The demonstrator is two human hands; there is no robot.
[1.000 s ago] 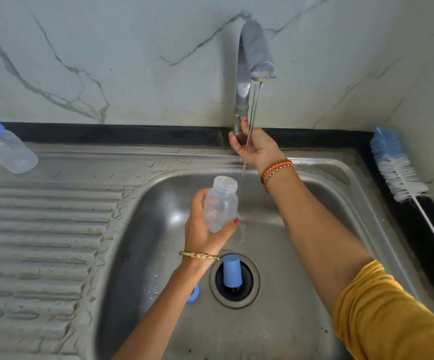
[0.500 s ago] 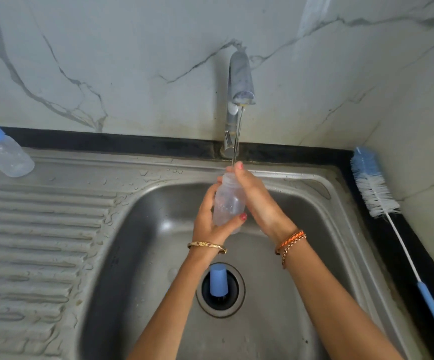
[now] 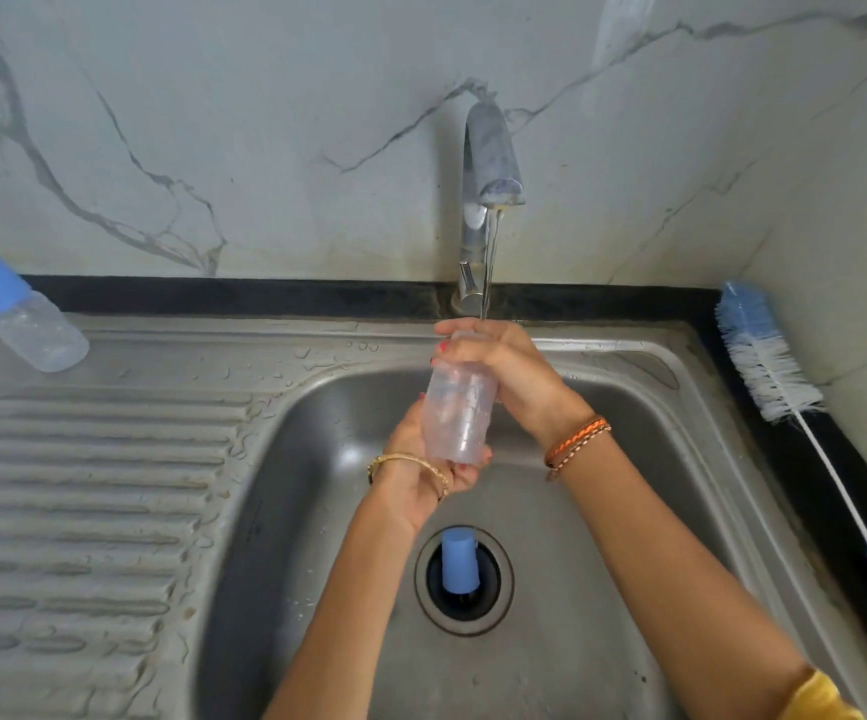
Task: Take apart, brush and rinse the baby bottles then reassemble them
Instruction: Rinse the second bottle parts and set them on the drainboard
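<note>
A clear, capless baby bottle (image 3: 456,413) is held over the sink basin under a thin stream from the tap (image 3: 491,168). My left hand (image 3: 429,462) grips its base from below. My right hand (image 3: 504,374) is curled over its mouth and upper part. A blue cap (image 3: 458,561) stands in the drain hole. A second bottle (image 3: 31,324) with its blue cap on lies on the drainboard at the far left. The bottle brush (image 3: 769,366), blue and white bristles with a blue handle, lies on the black counter at the right.
The steel sink (image 3: 655,459) has a ribbed drainboard (image 3: 83,485) on its left, wet with drops. A marble wall rises behind the tap and at the right. A black counter strip (image 3: 265,296) runs along the back.
My right hand came off the tap lever and closed over the bottle's top. The bottle moved up under the stream, and my left hand slid down to its base.
</note>
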